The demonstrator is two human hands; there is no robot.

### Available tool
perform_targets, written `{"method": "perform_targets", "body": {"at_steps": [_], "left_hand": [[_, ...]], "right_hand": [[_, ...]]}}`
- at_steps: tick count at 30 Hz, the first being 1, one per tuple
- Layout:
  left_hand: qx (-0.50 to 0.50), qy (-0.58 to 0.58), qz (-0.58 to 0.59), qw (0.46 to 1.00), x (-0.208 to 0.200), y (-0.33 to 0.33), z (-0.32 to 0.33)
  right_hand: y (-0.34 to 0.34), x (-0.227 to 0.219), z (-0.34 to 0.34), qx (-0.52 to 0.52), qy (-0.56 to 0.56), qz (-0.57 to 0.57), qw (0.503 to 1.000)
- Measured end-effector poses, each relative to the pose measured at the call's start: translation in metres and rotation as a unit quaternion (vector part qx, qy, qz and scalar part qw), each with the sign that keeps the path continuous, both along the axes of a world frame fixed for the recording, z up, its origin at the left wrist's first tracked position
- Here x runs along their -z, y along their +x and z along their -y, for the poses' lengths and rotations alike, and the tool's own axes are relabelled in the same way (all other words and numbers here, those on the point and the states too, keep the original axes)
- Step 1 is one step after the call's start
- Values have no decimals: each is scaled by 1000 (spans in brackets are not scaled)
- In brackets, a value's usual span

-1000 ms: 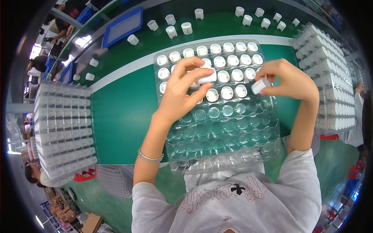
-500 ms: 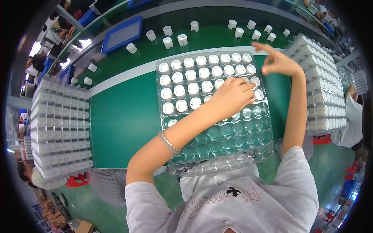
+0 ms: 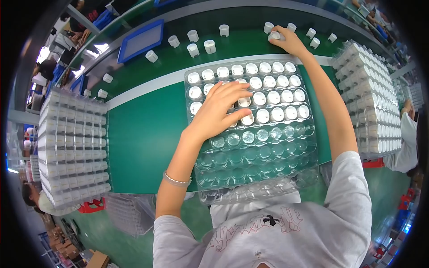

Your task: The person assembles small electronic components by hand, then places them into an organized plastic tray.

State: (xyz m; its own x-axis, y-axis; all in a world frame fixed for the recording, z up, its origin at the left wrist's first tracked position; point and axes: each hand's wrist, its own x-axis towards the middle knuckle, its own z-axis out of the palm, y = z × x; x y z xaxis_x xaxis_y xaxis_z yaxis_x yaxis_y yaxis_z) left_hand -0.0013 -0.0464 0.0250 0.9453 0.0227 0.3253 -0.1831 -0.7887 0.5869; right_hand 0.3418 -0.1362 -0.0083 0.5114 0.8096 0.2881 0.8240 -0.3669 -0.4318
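Observation:
A clear plastic tray (image 3: 250,154) with round pockets lies in front of me; white cylinders (image 3: 262,116) fill rows in its far part. My left hand (image 3: 225,105) rests over these cylinders with its fingers spread, hiding several of them. Its thumb lies by a cylinder in the nearest filled row; whether it presses on it I cannot tell. Beyond the tray, my right hand (image 3: 288,41) has its thumb and fingers around a loose white cylinder (image 3: 274,35) on the dark green far strip of the bench.
Other loose cylinders (image 3: 209,46) stand along the far strip, near a blue-rimmed tray (image 3: 140,41). Tall stacks of filled trays stand at the left (image 3: 73,147) and right (image 3: 371,98). More clear trays (image 3: 129,214) lie below the bench's left edge. Other people sit nearby.
My left hand has moved left across the filled rows and spread its fingers. My right hand has reached from beside the tray to the far strip and closed on a cylinder there.

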Motion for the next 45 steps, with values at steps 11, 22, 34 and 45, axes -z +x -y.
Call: {"method": "perform_targets", "body": {"at_steps": [11,22,34,45], "left_hand": [[-114,-3,327,938,4,-6,-6],[-121,-114,390,906,6,-7,-5],[-122,-59,396,908,7,-6,-6],[-135,-69,398,905,5,-8,-4]], "right_hand": [[-210,-65,28,-346,113,-435,824],[-203,-59,41,-364,295,-335,818],[-200,-55,41,-364,293,-329,820],[-201,-56,41,-358,272,-279,849]]}}
